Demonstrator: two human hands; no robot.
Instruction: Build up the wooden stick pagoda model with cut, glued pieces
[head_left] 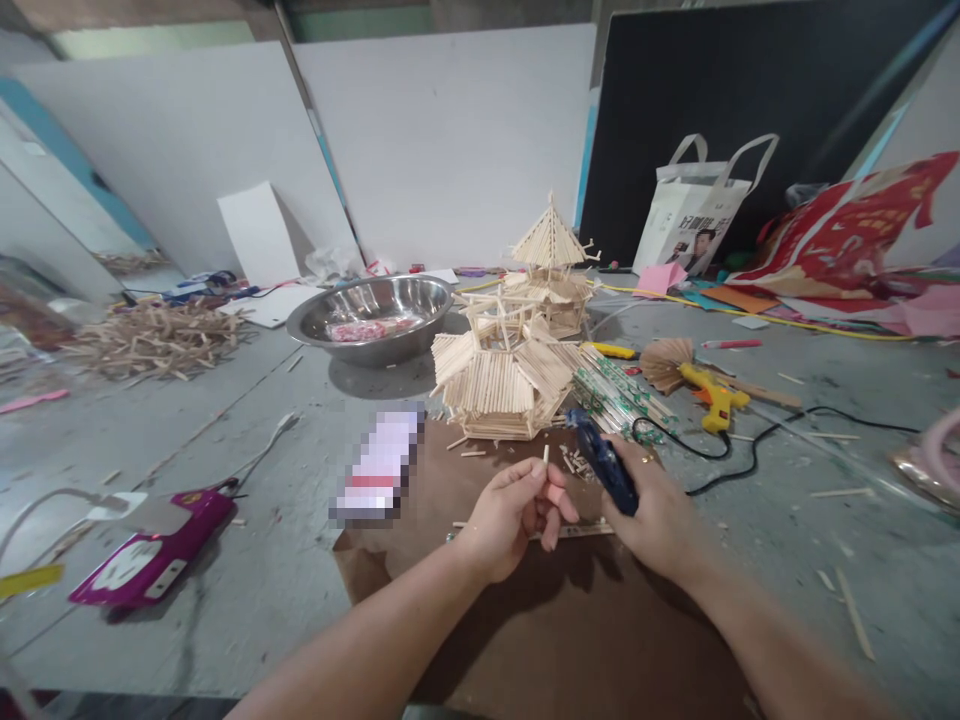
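Note:
My left hand [514, 510] is closed in a pinch on a short wooden stick [545, 456] held upright. My right hand [652, 505] grips a dark blue glue gun [604, 462], its nozzle pointing toward the stick. Both hands hover over a brown board [570, 620] on the grey table. Just beyond them stands a pagoda-like model of wooden sticks [510, 370], with a second, taller one [551, 265] behind it. A ruler [581, 530] lies on the board under my hands.
A steel bowl [375, 315] sits behind left, with a pile of sticks [157, 340] further left. A yellow glue gun [716, 395], a bundle of chopsticks [619, 395] and a black cable [787, 425] lie right. A magenta device [154, 550] lies near left.

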